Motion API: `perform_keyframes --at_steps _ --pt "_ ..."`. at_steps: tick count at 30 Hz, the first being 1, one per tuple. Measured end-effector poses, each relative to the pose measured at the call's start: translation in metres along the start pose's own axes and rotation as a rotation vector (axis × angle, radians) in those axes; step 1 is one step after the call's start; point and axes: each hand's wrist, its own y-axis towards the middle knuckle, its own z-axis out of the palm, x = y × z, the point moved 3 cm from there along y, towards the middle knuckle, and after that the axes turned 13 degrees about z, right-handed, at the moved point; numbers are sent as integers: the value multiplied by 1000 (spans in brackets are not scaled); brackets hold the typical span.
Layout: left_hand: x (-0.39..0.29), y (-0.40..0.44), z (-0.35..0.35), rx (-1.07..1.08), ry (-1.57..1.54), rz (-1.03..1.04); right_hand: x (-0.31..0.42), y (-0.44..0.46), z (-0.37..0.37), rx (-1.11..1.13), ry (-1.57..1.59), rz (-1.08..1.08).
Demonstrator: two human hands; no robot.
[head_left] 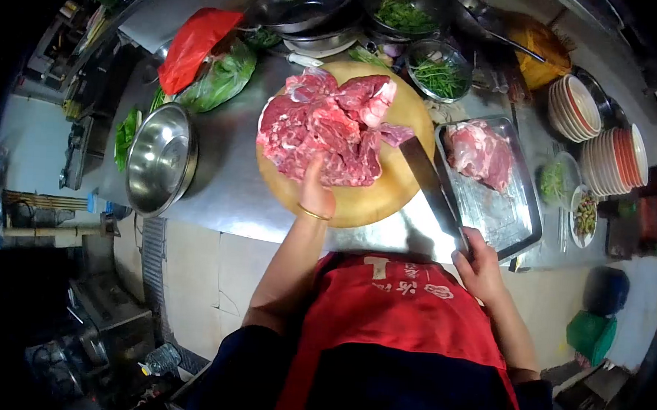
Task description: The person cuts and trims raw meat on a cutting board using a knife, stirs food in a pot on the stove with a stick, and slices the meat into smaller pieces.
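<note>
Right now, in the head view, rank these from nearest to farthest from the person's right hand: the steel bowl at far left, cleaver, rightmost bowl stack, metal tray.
1. Cleaver: held in the right hand.
2. Metal tray: just beyond it.
3. Rightmost bowl stack: farther right.
4. Steel bowl: far left.

Gap between basin (157,159) and board (388,197); knife (432,178) bars right; pans (302,5) apparently crowd rear.

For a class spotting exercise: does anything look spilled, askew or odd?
Nothing clearly stands out. The meat rests on the round board, another piece lies in the tray, and no spill shows. The stacked bowls seem tilted, perhaps by lens distortion.
</note>
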Motion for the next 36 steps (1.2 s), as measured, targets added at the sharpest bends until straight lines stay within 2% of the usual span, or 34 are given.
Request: perform_keyframes --at_steps 1,4,7,9,11,13,14,16,17,19,21,22,24,25,27,28,29,31,33,35,36 --pt "-8 1 9 11 71 91 1 0 -1 -10 -3 -5" --pt "-30 -7 28 47 14 66 -5 7 -1 -96 -28 -109" --pt "-47 -2 11 149 -82 1 -15 10 -4 -70 21 -50" --pt "-58 -9 8 220 9 -207 -19 9 -7 -96 23 -68" --pt "-60 -23 5 246 42 -240 -26 10 -11 -123 31 -99" --pt "-62 -41 -13 71 358 -37 -36 11 -15 -61 16 -43" --pt "-61 -50 -23 68 371 -30 -39 12 -19 -62 -25 -60" --pt "-85 -65 -33 -214 1165 881 -39 18 -25 -17 -13 -112" --pt "-96 -62 -17 -226 1172 893 -38 22 -28 26 -19 -156" --pt "-109 -52 54 660 1763 1240 -30 36 -32 59 -84 -211" --pt "-95 -21 94 813 1907 1109 -13 54 -31 142 -118 -331" --pt "-84 -14 130 815 1973 1008 -5 63 -30 137 -128 -371" --pt "-64 19 152 1057 2009 1073 -1 75 -32 145 -145 -391" --pt "-60 36 161 1060 2009 1078 0 81 -34 152 -166 -406" --pt "-42 67 165 1347 1900 368 -5 83 -43 153 -179 -411" --pt "-36 74 169 1376 1819 402 -13 84 -45 154 -140 -358" --pt "-34 80 171 1377 1823 402 -21 84 -47 159 -101 -302" --pt "-36 94 165 1039 1866 274 -33 83 -45 148 -26 -284" --pt "-41 125 169 926 1953 166 -51 83 -41 98 158 -137" --pt "-34 168 143 886 1346 -97 -52 84 -35 107 267 -88" --pt "-40 172 140 773 1358 -268 -57 86 -31 70 312 -66"
